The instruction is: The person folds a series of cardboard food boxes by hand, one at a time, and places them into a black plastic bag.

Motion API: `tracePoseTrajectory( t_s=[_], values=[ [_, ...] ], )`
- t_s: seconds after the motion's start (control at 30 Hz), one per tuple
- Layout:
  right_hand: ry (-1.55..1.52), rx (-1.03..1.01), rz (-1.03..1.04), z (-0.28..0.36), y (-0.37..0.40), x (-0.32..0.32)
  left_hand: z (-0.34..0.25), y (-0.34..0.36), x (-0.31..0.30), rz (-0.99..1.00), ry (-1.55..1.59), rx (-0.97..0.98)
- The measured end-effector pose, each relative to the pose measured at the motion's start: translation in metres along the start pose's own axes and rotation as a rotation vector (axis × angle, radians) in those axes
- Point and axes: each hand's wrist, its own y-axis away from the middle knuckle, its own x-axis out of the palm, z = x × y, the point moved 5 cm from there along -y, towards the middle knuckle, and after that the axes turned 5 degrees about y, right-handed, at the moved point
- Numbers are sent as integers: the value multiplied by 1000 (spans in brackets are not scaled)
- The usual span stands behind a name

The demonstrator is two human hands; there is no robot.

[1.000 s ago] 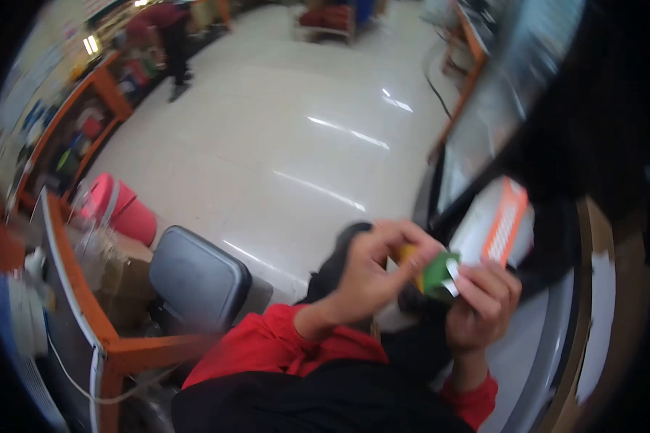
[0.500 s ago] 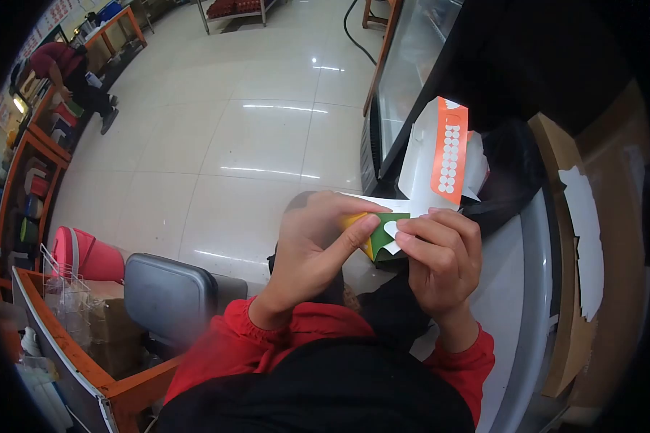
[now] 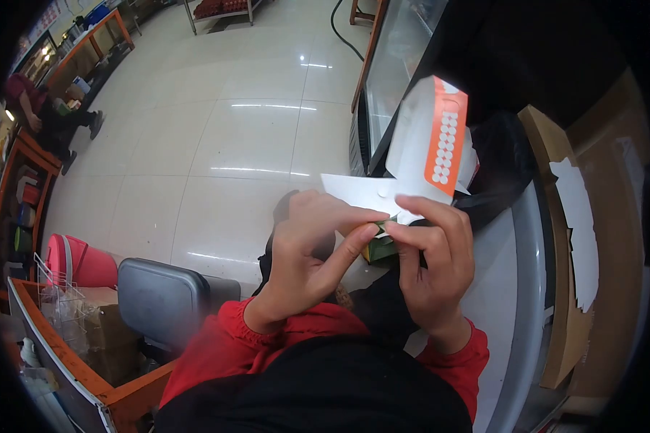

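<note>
Left hand point(image 3: 303, 245): thumb and forefinger brought together, pinching the green piece point(image 3: 384, 250), yellow at its left edge; located between the two hands, above the person's lap. Right hand point(image 3: 437, 263): fingers bent, one tip meeting the piece's upper edge beside the left fingertips, another finger raised just above; whether it grips, cannot tell. Carton point(image 3: 410, 137): white, orange dotted strip on its right side, directly beyond the hands. White flap point(image 3: 350, 189): reaching left from the carton's lower end. Black bag point(image 3: 509, 155): right of the carton. Cardboard point(image 3: 560, 353): far right, upright. Pink bucket point(image 3: 87, 261): floor, left. Second person point(image 3: 61, 124): upper left, by shelves point(image 3: 29, 148).
</note>
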Motion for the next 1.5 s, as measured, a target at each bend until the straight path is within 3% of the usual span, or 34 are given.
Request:
tracePoseTrajectory(
  t_s=[0.07,0.17,0.27,0.3,0.33,0.37,0.47,0.53,0.57,0.67,0.7,0.8,0.83,0.93,1.07,1.13,1.23,1.33,1.5],
  values=[
    [-135,19,61,-6,-4,3,-2,-2,0,31,-6,2],
    [-448,259,257,-13,1,1,-2,0,-2,105,94,-12],
    [-1089,616,632,-32,9,8,-5,4,6,333,143,67],
    [-1182,700,698,-36,14,11,-2,6,12,236,310,-65],
    [-1236,768,582,-40,17,14,0,10,20,144,467,-206],
    [-1136,753,470,-43,18,16,5,16,25,51,611,-357],
    [-1052,749,236,-53,15,9,28,25,13,200,599,-633],
    [-1100,762,108,-69,13,6,55,29,-7,246,673,-558],
    [-1182,751,144,-75,11,8,65,30,-12,257,706,-521],
    [-1237,782,113,-81,9,25,68,30,-10,118,822,-391],
    [-1004,718,46,-85,11,22,62,27,-7,60,822,-321],
    [370,121,-316,-63,1,-23,64,16,-8,-242,688,-331],
    [223,102,-214,-50,8,-16,66,11,-7,-236,665,-286],
    [247,-122,10,6,19,16,59,10,6,-306,694,-262],
    [223,-189,-20,2,31,25,53,9,13,-320,721,-272],
    [114,-205,-8,1,31,14,54,8,7,-323,553,-116],
    [-139,7,-60,-10,27,6,49,12,1,-393,294,50],
    [-330,207,-75,-27,23,4,47,16,12,-339,-119,199],
    [-302,243,-198,-43,22,-1,33,9,38,-10,-138,95]
  ],
)
